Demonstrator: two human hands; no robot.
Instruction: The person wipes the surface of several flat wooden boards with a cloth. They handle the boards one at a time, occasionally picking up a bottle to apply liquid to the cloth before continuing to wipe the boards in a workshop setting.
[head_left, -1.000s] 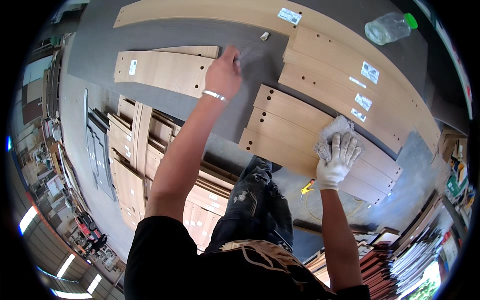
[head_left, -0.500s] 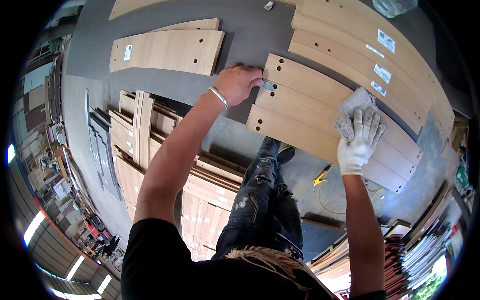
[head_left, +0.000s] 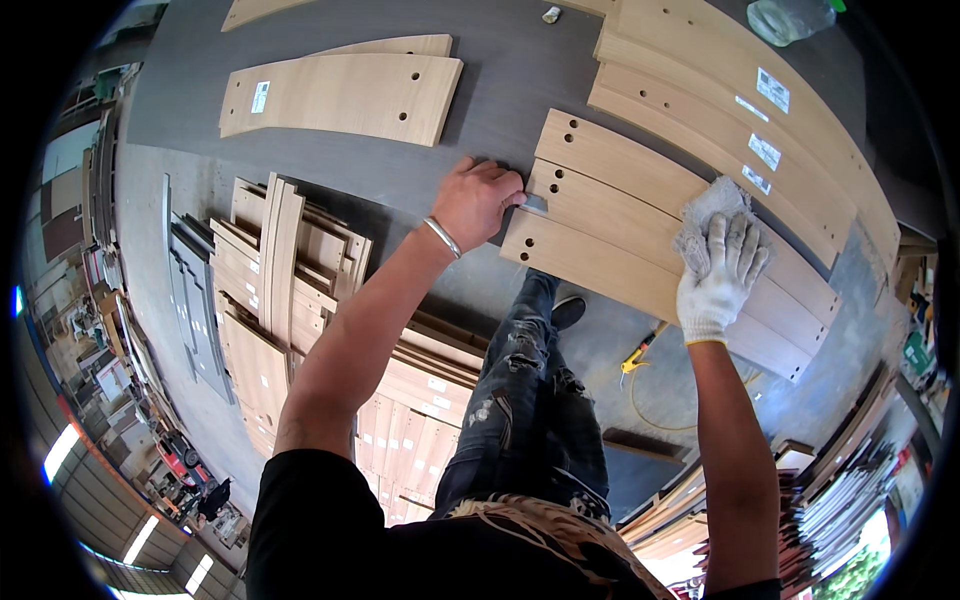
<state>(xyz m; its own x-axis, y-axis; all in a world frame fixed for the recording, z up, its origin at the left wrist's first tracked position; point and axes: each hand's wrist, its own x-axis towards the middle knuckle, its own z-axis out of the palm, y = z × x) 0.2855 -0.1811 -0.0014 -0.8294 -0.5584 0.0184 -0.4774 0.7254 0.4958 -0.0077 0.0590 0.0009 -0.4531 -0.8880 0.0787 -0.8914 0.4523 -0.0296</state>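
Three wood-toned boards (head_left: 610, 215) lie side by side, with paired dark holes near their ends. At their left end my bare left hand (head_left: 480, 200), with a bracelet at the wrist, is closed in a pinch. A thin flat metal blade (head_left: 536, 204) sticks out from its fingertips against the boards' end; most of it is hidden. Toward the boards' right part, my right hand (head_left: 722, 275), in a white knit glove with greyed fingers, holds a bunched grey rag (head_left: 712, 205) down on the surface. Its fingers stretch over the rag, and the thumb is hidden.
The boards lie on a dark table (head_left: 400, 170). More labelled boards (head_left: 690, 75) lie beyond, others (head_left: 340, 95) at the far left. A clear bottle (head_left: 790, 18) is far right. Stacked panels (head_left: 270, 300) stand left, and a yellow air gun (head_left: 640, 350) with a hose is below.
My left hand has slid a little nearer along the boards' end, and less of the blade shows. The right hand and rag have barely moved. The view has shifted slightly.
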